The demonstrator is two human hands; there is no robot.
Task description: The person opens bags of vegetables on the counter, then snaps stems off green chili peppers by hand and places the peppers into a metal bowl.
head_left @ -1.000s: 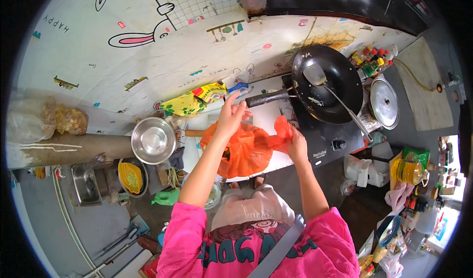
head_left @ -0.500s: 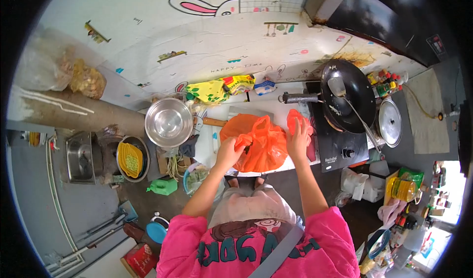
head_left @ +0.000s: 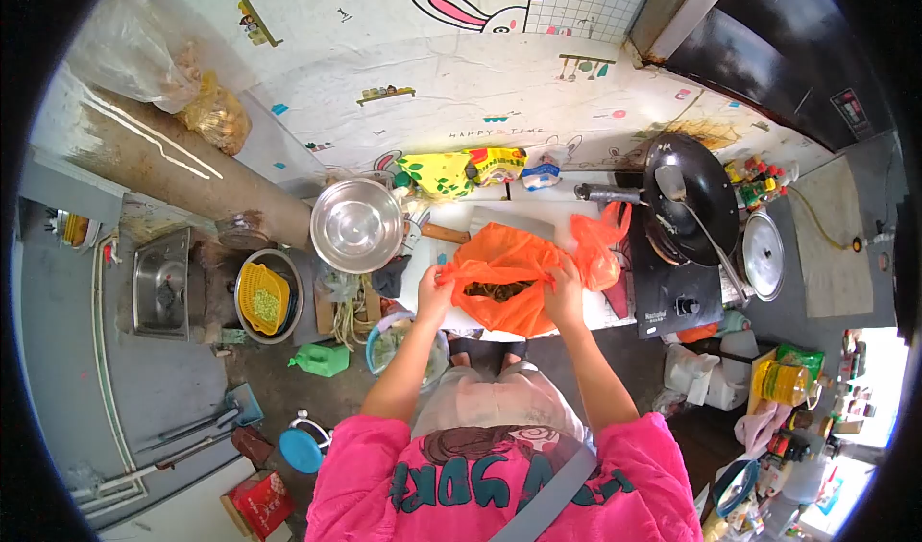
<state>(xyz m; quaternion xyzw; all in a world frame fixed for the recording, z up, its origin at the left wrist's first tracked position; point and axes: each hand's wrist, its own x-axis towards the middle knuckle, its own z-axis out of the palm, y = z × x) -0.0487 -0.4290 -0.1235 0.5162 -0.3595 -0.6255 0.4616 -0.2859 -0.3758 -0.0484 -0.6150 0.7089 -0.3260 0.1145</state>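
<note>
An orange plastic bag (head_left: 509, 313) sits on the white counter with its mouth spread wide. Brownish contents show inside, too dark to name. My left hand (head_left: 437, 292) grips the bag's left rim, and my right hand (head_left: 564, 294) pinches the right rim. A second, smaller orange bag (head_left: 599, 254) lies just beyond my right hand. Behind the large bag rests a cleaver (head_left: 447, 234), its wooden handle pointing left and its blade partly covered by the bag.
A steel bowl (head_left: 356, 225) stands at the counter's left. To the right, a black wok (head_left: 706, 201) with a spatula (head_left: 671, 183) sits over the cooktop (head_left: 663, 302). Yellow packets (head_left: 434, 174) lie along the wall. A yellow basket (head_left: 261, 297) of green pieces is at far left.
The large bag's mouth has gone from bunched to spread open, showing its contents. My right hand has moved from the smaller orange bag to the large bag's rim. The camera view has shifted slightly.
</note>
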